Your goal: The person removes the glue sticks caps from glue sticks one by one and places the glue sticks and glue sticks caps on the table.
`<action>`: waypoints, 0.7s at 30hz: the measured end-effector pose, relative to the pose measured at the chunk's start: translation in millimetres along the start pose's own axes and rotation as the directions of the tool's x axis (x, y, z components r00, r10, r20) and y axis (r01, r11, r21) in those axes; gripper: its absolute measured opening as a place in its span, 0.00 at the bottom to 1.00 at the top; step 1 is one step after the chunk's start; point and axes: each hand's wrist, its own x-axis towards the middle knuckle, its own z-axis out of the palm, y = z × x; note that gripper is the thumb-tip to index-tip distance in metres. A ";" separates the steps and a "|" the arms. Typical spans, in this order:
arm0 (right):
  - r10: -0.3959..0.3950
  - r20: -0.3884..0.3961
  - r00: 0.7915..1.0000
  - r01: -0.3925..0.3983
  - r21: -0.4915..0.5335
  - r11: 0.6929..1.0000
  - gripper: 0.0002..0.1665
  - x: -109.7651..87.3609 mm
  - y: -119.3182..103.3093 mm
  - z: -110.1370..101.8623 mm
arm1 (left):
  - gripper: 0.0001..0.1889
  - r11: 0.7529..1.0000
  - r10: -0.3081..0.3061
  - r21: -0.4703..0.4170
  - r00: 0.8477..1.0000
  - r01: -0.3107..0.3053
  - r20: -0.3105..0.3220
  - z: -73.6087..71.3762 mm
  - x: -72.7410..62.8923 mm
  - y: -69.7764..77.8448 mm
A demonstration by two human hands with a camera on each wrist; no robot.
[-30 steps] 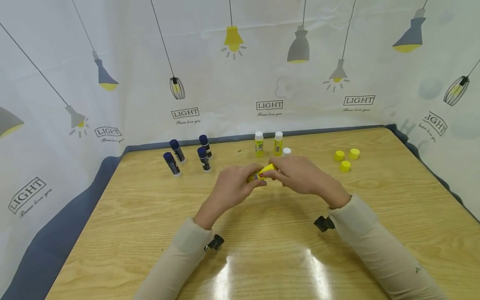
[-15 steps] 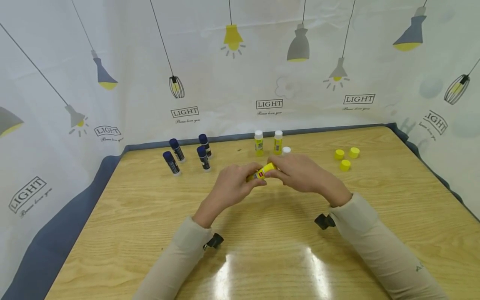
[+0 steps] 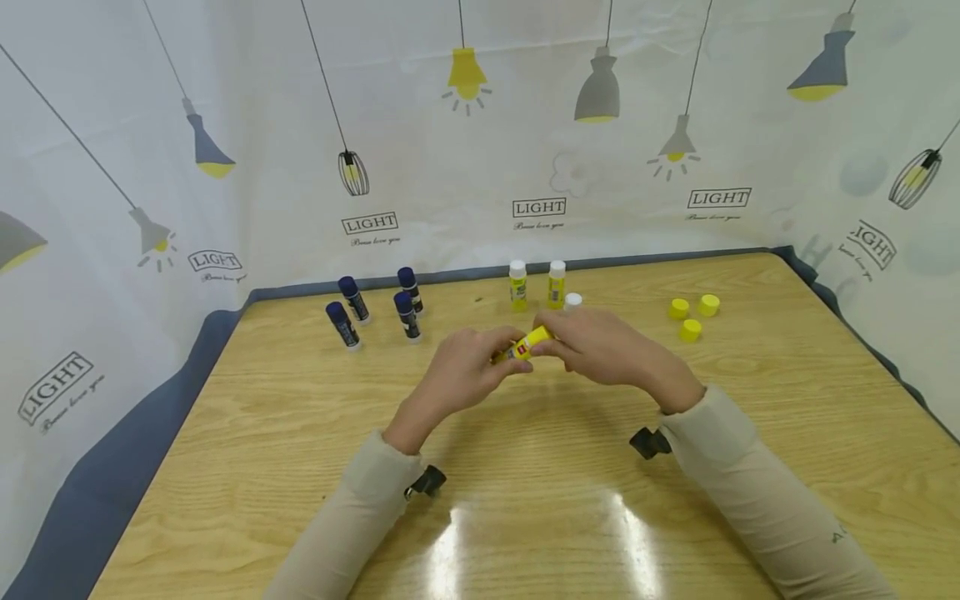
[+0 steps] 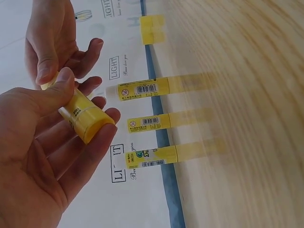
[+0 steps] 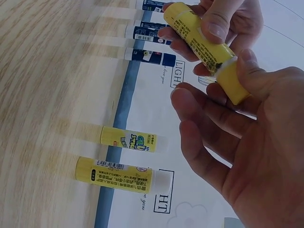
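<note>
Both hands hold one yellow glue stick (image 3: 531,340) above the middle of the table, tilted with its right end higher. My left hand (image 3: 467,367) grips the body; in the left wrist view its thumb and fingers wrap the lower end (image 4: 90,118). My right hand (image 3: 603,346) pinches the yellow cap (image 5: 232,80) between thumb and forefinger, its other fingers loosely bent. The cap sits on the stick, a pale seam showing below it. Behind the hands stand yellow glue sticks with white tops, one left (image 3: 518,287), one middle (image 3: 556,286), one partly hidden (image 3: 573,302) by the right hand.
At the right lie three loose yellow caps (image 3: 691,331). Several dark blue glue sticks (image 3: 407,317) stand upright at the back left. A white curtain (image 3: 435,167) printed with lamps hangs behind the wooden table (image 3: 525,483).
The hands and the glue stick stay in nearly the same place. The camera view shifts very slightly; nothing is let go or taken up.
</note>
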 end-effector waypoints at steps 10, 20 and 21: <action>-0.032 0.017 0.999 0.032 -0.005 0.999 0.13 -0.5 1.3 -1.0 | 0.16 0.999 0.000 -0.047 0.999 0.002 0.042 0.0 0.5 -1.3; -0.034 0.014 0.999 0.034 -0.022 0.999 0.15 -1.7 0.7 -2.4 | 0.15 0.999 0.000 -0.050 0.999 0.003 0.048 2.1 1.2 -2.9; -0.036 0.011 0.999 0.036 -0.019 0.999 0.15 -2.1 1.2 -2.4 | 0.16 0.999 0.000 -0.051 0.999 0.003 0.050 2.0 1.2 -3.0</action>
